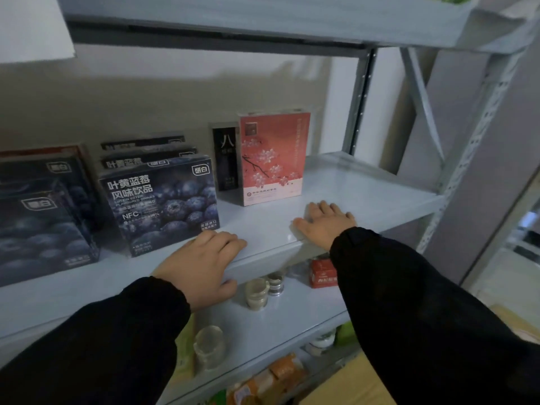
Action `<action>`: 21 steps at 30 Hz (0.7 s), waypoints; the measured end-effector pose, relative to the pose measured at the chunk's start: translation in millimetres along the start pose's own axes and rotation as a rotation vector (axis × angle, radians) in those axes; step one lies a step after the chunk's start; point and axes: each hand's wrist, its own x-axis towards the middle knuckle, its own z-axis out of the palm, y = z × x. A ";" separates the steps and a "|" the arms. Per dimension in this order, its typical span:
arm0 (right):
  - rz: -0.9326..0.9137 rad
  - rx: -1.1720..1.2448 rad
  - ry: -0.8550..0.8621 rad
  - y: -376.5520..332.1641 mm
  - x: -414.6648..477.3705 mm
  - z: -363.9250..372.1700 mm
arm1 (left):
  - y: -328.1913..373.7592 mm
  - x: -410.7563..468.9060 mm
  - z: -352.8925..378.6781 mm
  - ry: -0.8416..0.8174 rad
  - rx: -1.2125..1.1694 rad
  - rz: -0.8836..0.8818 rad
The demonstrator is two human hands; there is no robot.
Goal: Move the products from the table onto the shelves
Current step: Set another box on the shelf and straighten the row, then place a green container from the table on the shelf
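A grey metal shelf [365,188] carries the products. A dark blueberry drink box [160,203] stands near its front edge, with more of the same boxes behind it and to its left [43,217]. A pink box with blossoms [273,157] stands upright further right, and a black box [225,157] is pressed against its left side. My left hand [201,264] rests palm down over the shelf's front edge, just in front of the blueberry box, holding nothing. My right hand [325,225] lies flat on the bare shelf, below and right of the pink box, also holding nothing.
The shelf below holds several small clear jars [257,293] and a red box [323,273]. Lower down are another jar [209,346], orange packets [280,372] and a cardboard box [350,384]. An upper shelf [263,19] overhangs. A perforated upright [467,159] stands at the right.
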 end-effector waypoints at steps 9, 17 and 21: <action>0.082 0.176 0.013 -6.0 -143.5 45.6 | 51.4 -6.7 -3.5 -0.105 -0.003 -0.141; 0.456 0.053 -0.356 52.1 -267.8 90.6 | 167.7 -6.7 6.0 -0.629 -0.338 0.308; 0.573 0.114 -0.343 82.7 -309.9 96.0 | 208.4 -0.5 30.1 -0.820 -0.245 0.469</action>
